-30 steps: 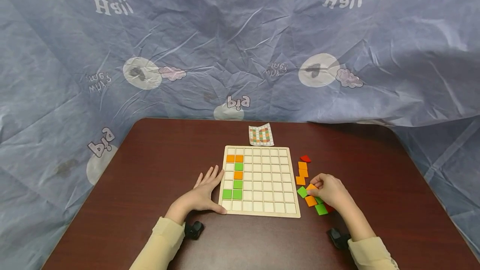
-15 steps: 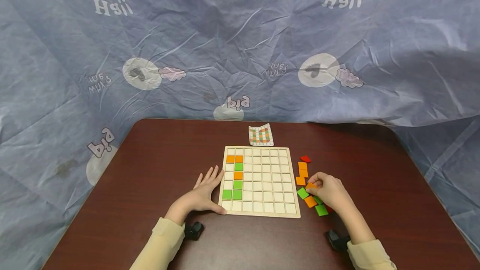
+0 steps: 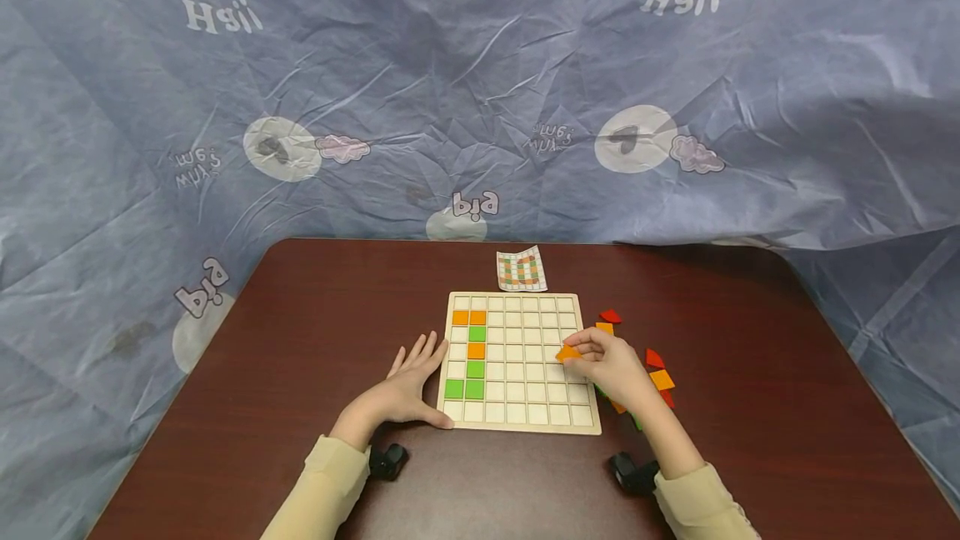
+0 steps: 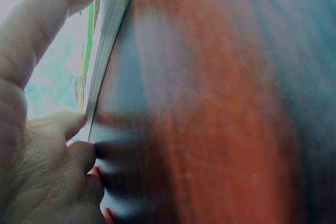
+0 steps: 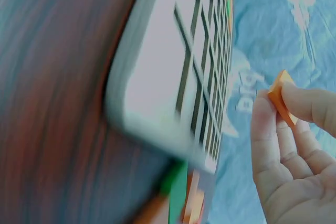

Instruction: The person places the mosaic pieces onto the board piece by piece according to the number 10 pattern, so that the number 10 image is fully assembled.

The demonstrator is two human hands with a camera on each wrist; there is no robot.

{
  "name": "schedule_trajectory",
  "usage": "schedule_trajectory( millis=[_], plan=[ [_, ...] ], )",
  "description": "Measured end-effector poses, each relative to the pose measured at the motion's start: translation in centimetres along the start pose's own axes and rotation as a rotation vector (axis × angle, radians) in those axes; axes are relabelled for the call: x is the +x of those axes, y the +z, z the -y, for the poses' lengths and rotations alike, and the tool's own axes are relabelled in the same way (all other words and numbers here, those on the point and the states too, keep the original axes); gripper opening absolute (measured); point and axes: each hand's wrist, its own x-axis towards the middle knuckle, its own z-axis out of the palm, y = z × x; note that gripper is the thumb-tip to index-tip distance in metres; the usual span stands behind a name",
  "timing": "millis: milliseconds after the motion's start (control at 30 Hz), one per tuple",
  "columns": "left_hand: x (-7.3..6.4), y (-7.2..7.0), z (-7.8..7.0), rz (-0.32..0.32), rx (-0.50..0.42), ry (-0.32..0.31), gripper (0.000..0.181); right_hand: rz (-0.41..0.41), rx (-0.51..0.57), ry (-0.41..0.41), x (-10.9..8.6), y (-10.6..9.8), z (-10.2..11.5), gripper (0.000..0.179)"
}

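Observation:
A pale wooden grid board [image 3: 525, 365] lies on the table, with several orange and green square tiles set in its two left columns. My left hand [image 3: 405, 386] rests along the board's left edge, fingers spread; in the left wrist view its thumb and fingertips touch the board's side [image 4: 107, 40]. My right hand [image 3: 611, 365] is over the board's right part and pinches an orange tile [image 3: 568, 353] between thumb and fingers. The right wrist view shows that orange tile [image 5: 283, 98] tilted and held off the board.
Right of the board lie loose tiles, partly hidden by the right hand: an orange tile [image 3: 662, 379], a red curved piece [image 3: 611, 317] and some green ones. A small paper with a coloured grid pattern [image 3: 521, 270] stands behind the board. A printed blue cloth [image 3: 450, 107] hangs beyond the table.
My right hand has lifted the orange tile from the loose pile and moved left over the board, uncovering red and orange pieces. The left hand stays where it was.

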Motion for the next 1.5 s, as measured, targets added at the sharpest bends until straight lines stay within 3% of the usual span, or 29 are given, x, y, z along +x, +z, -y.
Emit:
schedule_trajectory(
  millis=[433,733,1033,1500],
  plan=[
    [0.0,0.1,0.0,-0.001,0.001,-0.001,0.123,0.06,0.126,-0.013,0.6,5.6,2.1,0.015],
    [0.2,0.3,0.0,-0.001,-0.002,-0.003,0.123,0.08,0.02,-0.076,0.3,8.0,2.4,0.012],
    [0.3,0.2,0.2,-0.006,0.01,-0.017,0.124,0.106,-0.059,-0.101,0.3,9.1,2.8,0.01],
    [0.2,0.2,0.2,-0.008,0.011,-0.018,0.124,0.108,-0.135,-0.12,0.0,9.2,3.5,0.007]
  ],
)
